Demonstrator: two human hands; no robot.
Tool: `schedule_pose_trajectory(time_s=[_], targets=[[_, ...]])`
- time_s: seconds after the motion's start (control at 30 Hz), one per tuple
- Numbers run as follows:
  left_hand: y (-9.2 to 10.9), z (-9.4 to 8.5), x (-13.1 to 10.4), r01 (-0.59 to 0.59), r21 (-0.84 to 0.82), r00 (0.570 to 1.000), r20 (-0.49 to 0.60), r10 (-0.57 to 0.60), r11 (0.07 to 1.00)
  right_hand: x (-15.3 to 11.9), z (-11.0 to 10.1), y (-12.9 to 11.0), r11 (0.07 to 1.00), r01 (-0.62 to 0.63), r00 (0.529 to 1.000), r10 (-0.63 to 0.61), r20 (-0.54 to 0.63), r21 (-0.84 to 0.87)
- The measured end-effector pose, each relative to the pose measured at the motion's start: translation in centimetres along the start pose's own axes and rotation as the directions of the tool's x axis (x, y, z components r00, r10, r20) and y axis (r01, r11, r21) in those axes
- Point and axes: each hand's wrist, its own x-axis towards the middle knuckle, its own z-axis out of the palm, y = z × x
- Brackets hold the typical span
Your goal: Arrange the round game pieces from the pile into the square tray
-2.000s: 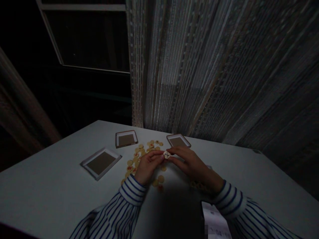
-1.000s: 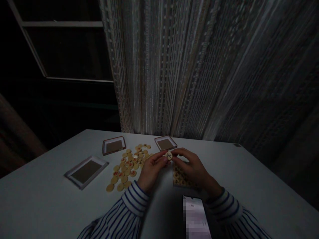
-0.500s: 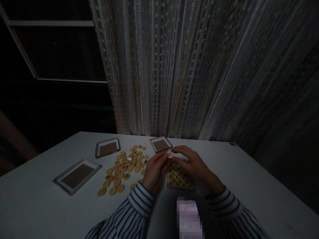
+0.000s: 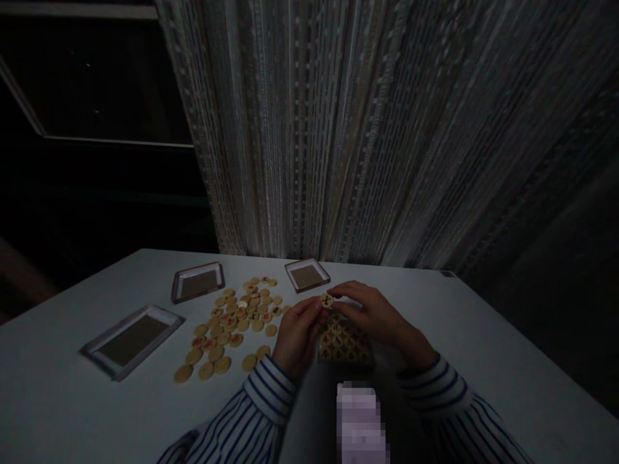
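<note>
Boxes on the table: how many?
4: near-left box, far-left box, far-middle box, disc-holding box partly behind the right hand. Others may be hidden.

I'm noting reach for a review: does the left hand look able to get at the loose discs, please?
Probably yes: the left hand is close beside the loose discs, with nothing visible between, though it also grips one black-marked disc.

Seemingly a home room; patterned curtain [image 4: 300,129]; dark window [image 4: 111,84]; white table [image 4: 469,316].
</note>
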Motion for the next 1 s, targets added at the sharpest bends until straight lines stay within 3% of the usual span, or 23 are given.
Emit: schedule_pose_trajectory(time_s=[0.27, 0.73, 0.87, 1.0], targets=[[-0.6, -0.8, 0.8, -0.024, 0.103, 1.0, 0.006, 0.023, 0.994, 0.5, 0.2, 0.8, 0.984, 0.061, 0.995, -0.046, 0.089, -0.168], [-1.3, -1.7, 1.6, -0.095, 0.324, 0.993, -0.029, 0.11, 0.941, 0.3, 0.5, 1.7, 0.967, 0.06, 0.98, -0.011, 0.197, -0.247], [-1.5, -2.5, 1.9, -0.122, 0.497, 0.978, -0.089, 0.19, 0.859, 0.1, 0.4, 2.2, 0.953, 0.018, 0.98, 0.044, 0.196, -0.301], [-2.4, -3.8, 2.4, -0.144, 0.718, 0.969, -0.037, 0.243, 0.681, 0.1, 0.1, 2.4, 0.942, -0.033, 0.971, 0.109, 0.212, -0.333]])
